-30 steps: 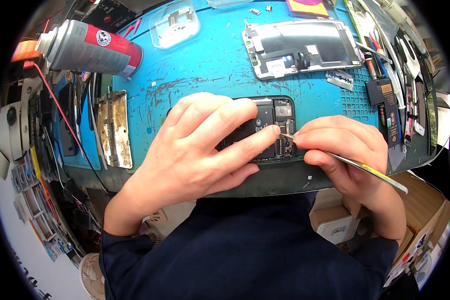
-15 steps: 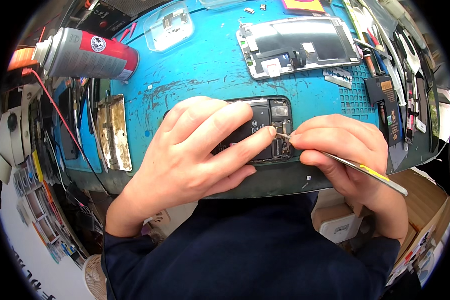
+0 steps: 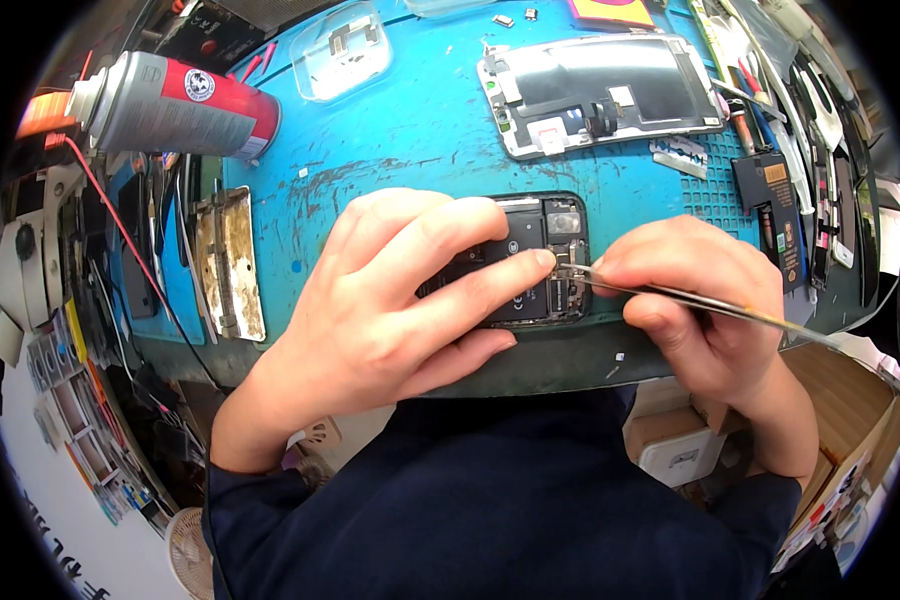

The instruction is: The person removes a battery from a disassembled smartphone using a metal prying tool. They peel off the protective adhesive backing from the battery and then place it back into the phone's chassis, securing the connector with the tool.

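An opened phone (image 3: 526, 300) lies on the work mat, its black battery and inner parts bare. My left hand (image 3: 380, 300) holds it from the left, the thumb along the near edge and the index fingertip pressing by the small parts at the right end. Its other fingers bend over the battery and cover the phone's left part. Between the thumb and fingers of my right hand (image 3: 705, 300) are slim metal tweezers (image 3: 740, 308). Their tip reaches the small parts just right of my left index fingertip; what it touches is too small to tell.
Beyond the phone lies a detached screen assembly (image 3: 610, 95), with a razor blade (image 3: 680, 155) near it. A spray can (image 3: 185, 105) lies at the far left, beside a clear plastic tray (image 3: 342, 50). A worn metal plate (image 3: 232, 265) is left; tools and a loose battery (image 3: 770, 205) crowd the right.
My right hand has shifted slightly right, and the tweezers have turned so their rear end reaches farther right. My left hand stays nearly in place on the phone.
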Demonstrator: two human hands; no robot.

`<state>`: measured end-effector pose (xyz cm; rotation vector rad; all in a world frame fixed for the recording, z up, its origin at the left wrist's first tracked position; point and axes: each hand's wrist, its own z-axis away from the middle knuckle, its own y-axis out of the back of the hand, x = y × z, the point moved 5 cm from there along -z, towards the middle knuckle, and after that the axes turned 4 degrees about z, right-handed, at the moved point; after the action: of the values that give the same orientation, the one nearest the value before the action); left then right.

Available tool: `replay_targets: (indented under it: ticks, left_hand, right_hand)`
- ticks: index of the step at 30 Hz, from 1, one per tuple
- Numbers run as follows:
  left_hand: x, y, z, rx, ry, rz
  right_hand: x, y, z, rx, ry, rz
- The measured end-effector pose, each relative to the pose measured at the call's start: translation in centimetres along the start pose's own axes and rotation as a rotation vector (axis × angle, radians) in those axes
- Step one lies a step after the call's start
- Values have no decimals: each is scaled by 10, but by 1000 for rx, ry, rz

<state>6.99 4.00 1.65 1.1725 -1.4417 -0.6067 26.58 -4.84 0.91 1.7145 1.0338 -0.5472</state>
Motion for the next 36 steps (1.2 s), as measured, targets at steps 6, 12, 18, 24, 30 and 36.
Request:
replay_targets:
  ticks: [6,12,18,24,30,36]
  left_hand:
    - [-2,1,1,22,26,45]
    - [-3,0,4,47,12,53]
    - [-2,-1,5,61,9,46]
    - [-3,-1,6,68,11,45]
    - [-2,-1,6,80,7,47]
    - [-2,-1,5,78,0,40]
  right_hand:
    - [-10,-5,-5,-69,169,164]
    - [-14,-3,-14,-152,116,191]
    - [-20,-2,-24,-231,64,191]
    - [-20,-1,-26,-259,62,185]
    - [-23,-2,-31,-293,55,201]
    - [-21,-4,-34,-266,41,233]
